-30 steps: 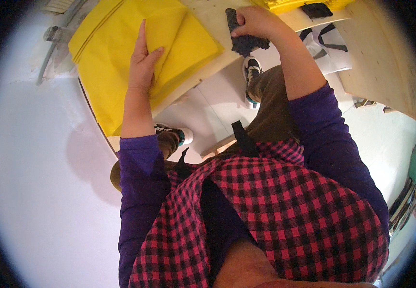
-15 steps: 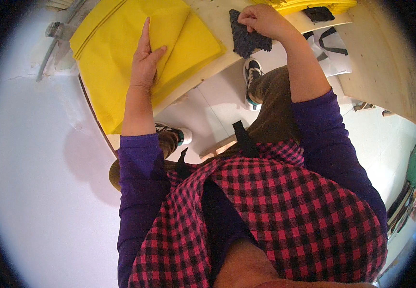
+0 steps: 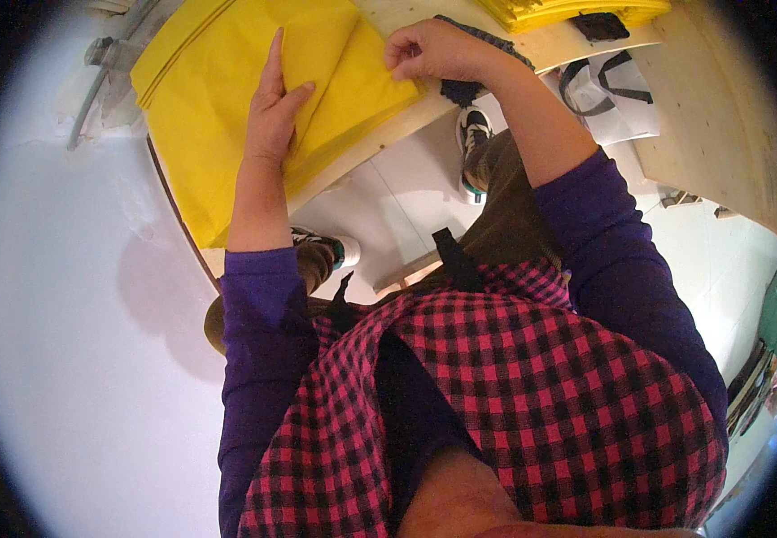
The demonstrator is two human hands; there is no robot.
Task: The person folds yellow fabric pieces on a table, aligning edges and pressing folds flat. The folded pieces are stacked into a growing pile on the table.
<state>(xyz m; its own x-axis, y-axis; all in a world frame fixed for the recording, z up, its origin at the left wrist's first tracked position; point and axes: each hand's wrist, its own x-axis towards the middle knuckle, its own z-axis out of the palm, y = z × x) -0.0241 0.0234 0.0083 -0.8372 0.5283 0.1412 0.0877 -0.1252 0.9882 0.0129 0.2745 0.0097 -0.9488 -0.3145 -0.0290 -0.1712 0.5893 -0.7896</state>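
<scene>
A large folded piece of yellow fabric [image 3: 200,117] lies on a wooden table, with a crease running diagonally across it. My left hand [image 3: 274,117] rests flat on the fabric, index finger stretched forward and thumb apart. Over the fabric's right edge is my right hand [image 3: 433,51], its fingers curled in toward the thumb. Whatever may be in that pinch is too small to make out. Beneath my right hand and forearm lies a dark, bumpy-textured cloth [image 3: 462,91], partly covered by them at the table's front edge.
At the back right sits a stack of yellow fabric [image 3: 550,11], with a small black item [image 3: 601,27] beside it. A white bag with black straps [image 3: 617,99] stands below the table. A pipe [image 3: 83,108] runs along the wall at left.
My right hand has moved left from the dark cloth to the right edge of the yellow fabric. My left hand has stayed in place.
</scene>
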